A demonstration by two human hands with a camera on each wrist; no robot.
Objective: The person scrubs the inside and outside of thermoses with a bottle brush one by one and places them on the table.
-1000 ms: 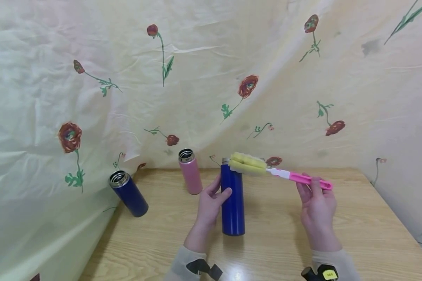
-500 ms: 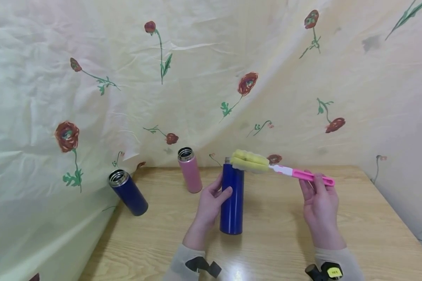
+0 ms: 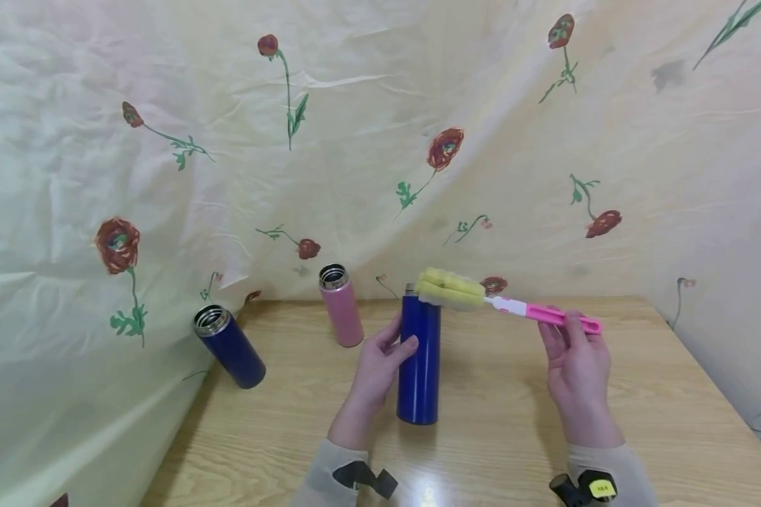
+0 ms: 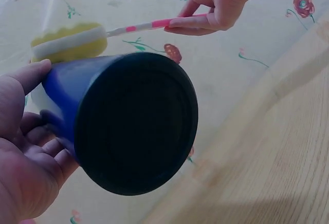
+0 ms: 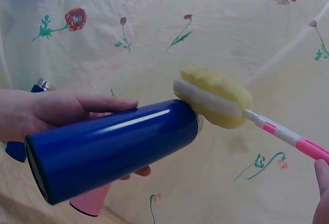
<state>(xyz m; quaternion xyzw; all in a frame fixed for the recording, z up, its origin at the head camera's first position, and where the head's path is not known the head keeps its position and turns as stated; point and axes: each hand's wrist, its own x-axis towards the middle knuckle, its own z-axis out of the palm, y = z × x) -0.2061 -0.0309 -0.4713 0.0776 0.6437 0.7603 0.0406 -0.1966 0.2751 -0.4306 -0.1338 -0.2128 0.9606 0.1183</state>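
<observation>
My left hand [image 3: 377, 362] grips a tall blue bottle [image 3: 418, 373] round its upper half, thumb across the front. In the left wrist view the bottle's dark round base [image 4: 136, 124] faces the camera, lifted off the table. My right hand [image 3: 577, 366] pinches the pink end of a bottle brush [image 3: 548, 315] between thumb and fingers. The brush's yellow and white sponge head [image 5: 213, 98] lies against the bottle's shoulder at the mouth end, outside it. The sponge partly covers the silver neck.
A pink bottle [image 3: 342, 310] stands uncapped at the back, left of my left hand. Farther left is a shorter dark blue bottle [image 3: 231, 348], also uncapped. Behind the wooden table [image 3: 507, 436] hangs a flowered cloth [image 3: 368, 127], which also runs down the left side.
Over the past second the brush and right hand have shifted slightly to the right and up. The blue bottle's silver neck shows a little differently beside the sponge. Both grips stay the same.
</observation>
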